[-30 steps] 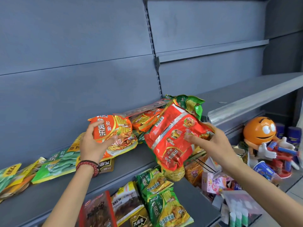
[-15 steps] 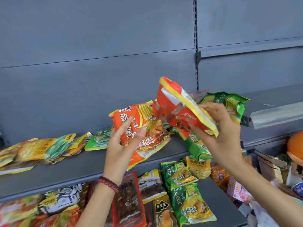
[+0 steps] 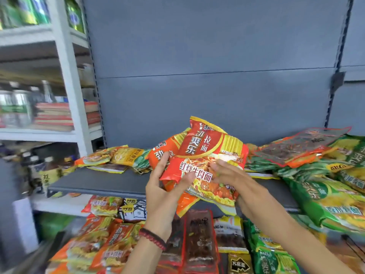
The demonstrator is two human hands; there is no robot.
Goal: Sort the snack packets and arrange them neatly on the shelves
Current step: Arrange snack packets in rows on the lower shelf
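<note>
– Just above the shelf (image 3: 98, 182) lip, was that where the hands met?
– Yes. The left hand (image 3: 158, 190) gripped the red packet (image 3: 209, 147), thumb across its front, with the orange packet (image 3: 161, 153) lying right behind it. The right hand (image 3: 227, 175) lay on the red one's face, but it was blurred. I could not tell whether it pinched or only pressed.
– How should the squaring-up have gone, by your reckoning?
– I'd have tapped both bottom edges level on the board under the grip, labels outward. Then I'd have slid the pair into the bare stretch left of the grip, away from the green packets (image 3: 325, 198) heaped to its right. Such bags look puffy and slick, so a loose pinch might have dropped one onto the packets below (image 3: 110, 240).
– And half a second before?
– The two were apart then: the red one edge-on in the right hand alone, the orange one in the left. By this moment they overlapped, red in front. The view had swung left too, so a white rack (image 3: 65, 76) showed beyond the left hand.
</note>
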